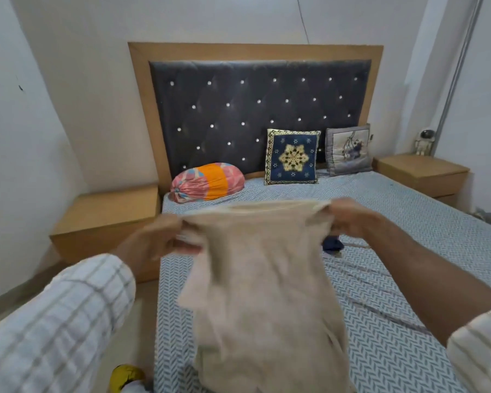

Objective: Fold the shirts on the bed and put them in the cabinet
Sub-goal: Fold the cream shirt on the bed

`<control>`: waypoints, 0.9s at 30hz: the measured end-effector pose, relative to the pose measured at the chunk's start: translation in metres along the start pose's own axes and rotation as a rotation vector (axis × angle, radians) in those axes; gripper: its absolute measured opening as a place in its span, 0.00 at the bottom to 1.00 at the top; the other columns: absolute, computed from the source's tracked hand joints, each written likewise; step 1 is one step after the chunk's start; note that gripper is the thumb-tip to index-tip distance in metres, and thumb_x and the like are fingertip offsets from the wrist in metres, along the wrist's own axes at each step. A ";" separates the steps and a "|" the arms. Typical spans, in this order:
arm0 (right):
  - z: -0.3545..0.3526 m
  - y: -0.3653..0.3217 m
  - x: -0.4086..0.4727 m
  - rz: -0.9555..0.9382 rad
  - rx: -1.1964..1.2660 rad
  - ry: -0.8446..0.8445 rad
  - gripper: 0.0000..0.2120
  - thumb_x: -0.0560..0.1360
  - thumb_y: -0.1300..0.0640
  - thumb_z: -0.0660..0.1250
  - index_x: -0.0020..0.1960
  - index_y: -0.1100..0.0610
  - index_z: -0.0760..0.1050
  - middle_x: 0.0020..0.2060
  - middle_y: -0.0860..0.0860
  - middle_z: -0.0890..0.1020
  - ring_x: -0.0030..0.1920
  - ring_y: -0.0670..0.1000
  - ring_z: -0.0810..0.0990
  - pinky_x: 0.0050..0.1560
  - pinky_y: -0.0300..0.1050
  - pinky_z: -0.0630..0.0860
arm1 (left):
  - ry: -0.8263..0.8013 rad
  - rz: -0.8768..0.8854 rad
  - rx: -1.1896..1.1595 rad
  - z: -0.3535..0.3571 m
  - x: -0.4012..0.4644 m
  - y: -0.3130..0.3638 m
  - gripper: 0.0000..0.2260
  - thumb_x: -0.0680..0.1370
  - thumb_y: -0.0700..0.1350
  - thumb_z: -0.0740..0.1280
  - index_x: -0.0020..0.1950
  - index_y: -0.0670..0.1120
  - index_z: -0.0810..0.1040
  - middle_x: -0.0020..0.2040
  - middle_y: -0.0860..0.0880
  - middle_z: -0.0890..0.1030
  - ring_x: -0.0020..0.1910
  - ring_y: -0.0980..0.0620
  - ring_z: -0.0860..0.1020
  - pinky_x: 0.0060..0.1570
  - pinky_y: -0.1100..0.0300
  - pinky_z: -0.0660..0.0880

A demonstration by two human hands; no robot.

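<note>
Checked sleeves are framing the near edge of the view, and beyond them both hands are holding a beige shirt (264,282) up over the bed (408,279). The left hand (160,241) is gripping one shoulder of the shirt, fingers curled round bunched cloth; the right hand (349,218) is pinching the other shoulder, so the neckline is stretching between them while the body is hanging down, its hem reaching toward the patterned sheet. Blur is softening the cloth, so I cannot tell which face is turned outward.

To do this step well, the person is best keeping both grips level and the top edge taut, so the wrinkles drop out before the shirt is being laid flat. The open stretch of sheet directly below looks a good landing place. A dark blue garment (332,245) is lying on the bed just behind the right hand, probably another shirt waiting; laying the beige one clear of it would avoid tangling. No cabinet is showing in this view, so putting away looks some way off.
</note>
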State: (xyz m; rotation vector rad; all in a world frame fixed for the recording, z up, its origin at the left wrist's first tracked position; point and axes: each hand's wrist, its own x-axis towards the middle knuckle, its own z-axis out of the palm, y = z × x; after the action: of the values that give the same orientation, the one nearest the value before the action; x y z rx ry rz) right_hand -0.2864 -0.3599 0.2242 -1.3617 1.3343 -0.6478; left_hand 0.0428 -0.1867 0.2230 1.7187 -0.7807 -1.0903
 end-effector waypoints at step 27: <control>-0.014 0.177 -0.050 -0.391 -0.826 -0.004 0.25 0.76 0.71 0.59 0.63 0.50 0.82 0.60 0.52 0.82 0.57 0.52 0.79 0.54 0.42 0.71 | -0.080 0.269 1.331 0.018 -0.070 -0.139 0.17 0.74 0.35 0.62 0.57 0.51 0.83 0.53 0.49 0.84 0.52 0.48 0.81 0.46 0.58 0.74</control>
State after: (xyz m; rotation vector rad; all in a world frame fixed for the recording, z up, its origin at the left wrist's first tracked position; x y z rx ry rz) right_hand -0.3726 -0.2822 0.0806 -2.3246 1.4019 -0.3361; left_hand 0.0025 -0.0824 0.1137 2.4688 -1.9942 -0.3768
